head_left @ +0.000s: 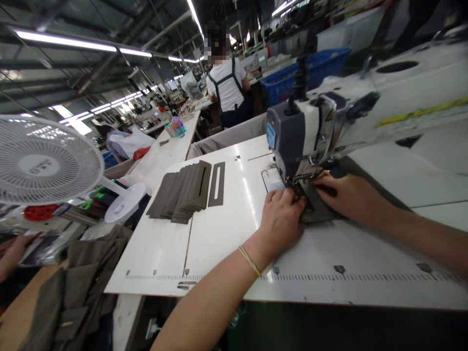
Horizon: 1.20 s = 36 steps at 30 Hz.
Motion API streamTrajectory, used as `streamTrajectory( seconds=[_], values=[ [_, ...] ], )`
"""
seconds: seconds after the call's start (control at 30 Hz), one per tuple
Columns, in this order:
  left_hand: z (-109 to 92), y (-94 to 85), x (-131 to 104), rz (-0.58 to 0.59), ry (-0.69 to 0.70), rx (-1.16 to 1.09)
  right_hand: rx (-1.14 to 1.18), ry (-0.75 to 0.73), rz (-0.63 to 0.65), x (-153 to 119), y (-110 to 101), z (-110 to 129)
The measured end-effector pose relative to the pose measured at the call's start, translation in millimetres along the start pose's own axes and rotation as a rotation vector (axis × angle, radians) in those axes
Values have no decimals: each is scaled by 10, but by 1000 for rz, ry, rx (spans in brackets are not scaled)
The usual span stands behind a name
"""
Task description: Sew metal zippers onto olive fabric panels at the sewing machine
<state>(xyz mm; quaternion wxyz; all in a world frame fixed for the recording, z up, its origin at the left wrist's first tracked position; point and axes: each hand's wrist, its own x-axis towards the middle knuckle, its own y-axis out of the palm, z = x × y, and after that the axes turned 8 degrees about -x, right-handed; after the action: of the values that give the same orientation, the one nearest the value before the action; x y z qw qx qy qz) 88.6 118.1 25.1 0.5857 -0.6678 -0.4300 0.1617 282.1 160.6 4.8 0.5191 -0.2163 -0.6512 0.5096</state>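
An olive-grey fabric piece (319, 210) lies under the head of a sewing machine (288, 141). My left hand (281, 219) presses on its left side, fingers bent and close to the needle area. On the other side, my right hand (347, 192) grips the cloth with thumb and fingers together, just right of the presser foot. The needle itself is hidden behind the machine head and my fingers. To the left on the white table (226, 234) lies a fanned stack of slotted grey-brown pieces (183, 190), with a single slotted piece (217, 184) beside it.
A white fan (47, 161) stands at the left. Folded olive garments (80, 282) hang at the lower left, near another person's arm (14, 256). Beyond the table, a person in a white shirt (228, 87) faces away. A blue crate (281, 85) sits behind the machine.
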Motion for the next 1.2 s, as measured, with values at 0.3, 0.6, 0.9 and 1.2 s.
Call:
streamTrajectory(
  seconds=[0.3,0.6,0.9,1.2],
  values=[
    [23,25,-239,-59,134,-57,144,-440,-289,-569,-165,210],
    [51,58,-255,-167,166,-49,76,-403,-289,-564,-227,268],
    [-39,44,-226,-155,252,107,90,-349,-272,-581,-247,289],
    [-28,31,-198,-98,199,105,127,-310,-248,-594,-190,272]
  ],
)
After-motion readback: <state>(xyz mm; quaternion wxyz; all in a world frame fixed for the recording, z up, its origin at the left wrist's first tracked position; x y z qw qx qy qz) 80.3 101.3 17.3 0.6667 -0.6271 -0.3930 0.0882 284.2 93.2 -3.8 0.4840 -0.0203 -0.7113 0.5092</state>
